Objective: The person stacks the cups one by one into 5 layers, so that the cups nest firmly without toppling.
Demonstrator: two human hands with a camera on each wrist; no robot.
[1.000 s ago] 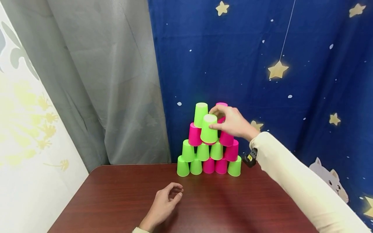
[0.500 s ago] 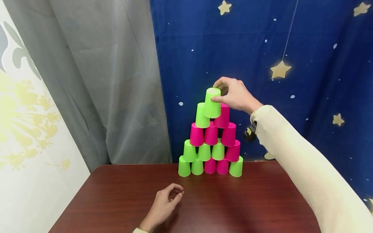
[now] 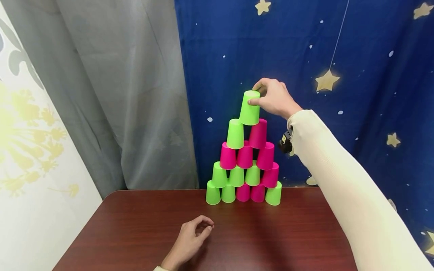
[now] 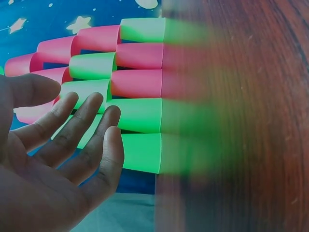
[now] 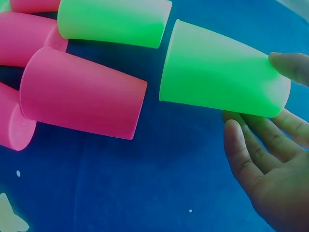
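Observation:
My right hand [image 3: 277,98] pinches an upside-down green cup [image 3: 249,114] near its base, thumb on one side and fingers on the other. The cup hangs over the two top cups of a stacked pyramid, one green [image 3: 235,134] and one pink [image 3: 259,134]. In the right wrist view, a gap shows between the rim of the held cup [image 5: 217,72] and the pink cup [image 5: 84,94] below. Three pink cups [image 3: 245,155] make the row beneath. Low over the near table, my left hand [image 3: 187,241] holds nothing, its fingers loosely curved before the pyramid.
Lower rows of several green and pink cups, such as the green corner cup [image 3: 273,194], stand near the back edge of the brown wooden table [image 3: 142,222]. Behind hang a grey curtain [image 3: 156,113] and a blue star-patterned curtain [image 3: 217,75]. A small black device [image 3: 286,141] sits at the right wrist.
My right hand has lifted the green cup from in front of the upper rows to above the two top cups, shifting slightly right. The left hand has stayed in place.

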